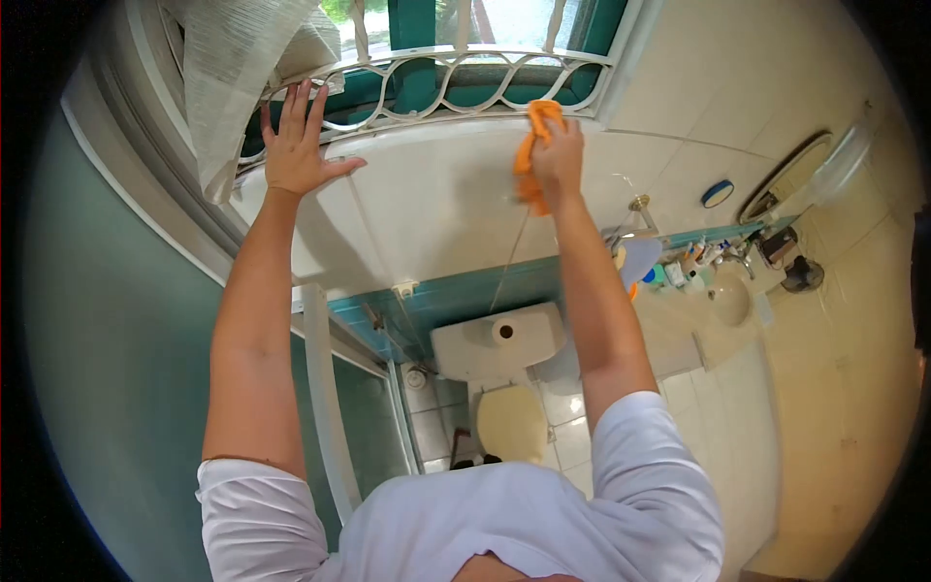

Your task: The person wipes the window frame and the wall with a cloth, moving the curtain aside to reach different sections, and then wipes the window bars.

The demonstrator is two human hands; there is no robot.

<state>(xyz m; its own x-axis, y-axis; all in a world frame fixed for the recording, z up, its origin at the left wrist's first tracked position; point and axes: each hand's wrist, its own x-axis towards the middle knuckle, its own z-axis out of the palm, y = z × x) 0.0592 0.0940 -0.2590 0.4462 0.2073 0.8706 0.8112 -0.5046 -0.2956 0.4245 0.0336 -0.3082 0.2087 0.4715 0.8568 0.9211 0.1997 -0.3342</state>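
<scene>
The right hand (560,155) is raised to the far wall, its fingers curled tight around an orange cloth (534,145) that is bunched in the grip. The cloth presses against the white tiled wall (436,204) just below the window ledge, with one end sticking up above the knuckles and the other hanging down under the palm.

The left hand (296,150) is well apart from it, to the left. It holds nothing: its fingers are spread wide and flat, the palm resting on the same white wall at the ledge, the fingertips reaching up to the white window grille (456,73). A pale curtain (233,68) hangs just beside and above this hand, at the far left.

Below the arms, near the middle of the scene, a white toilet cistern (499,339) stands against a teal band of tiles, with a roll of toilet paper (505,331) on its lid. The toilet lid (511,422), cream-coloured, lies closed just near of it. To the right a small washbasin (729,296) sits beneath a shelf crowded with bottles, and an oval mirror (787,175) hangs on the right wall. The person's white shirt (504,524) fills the near edge.
</scene>
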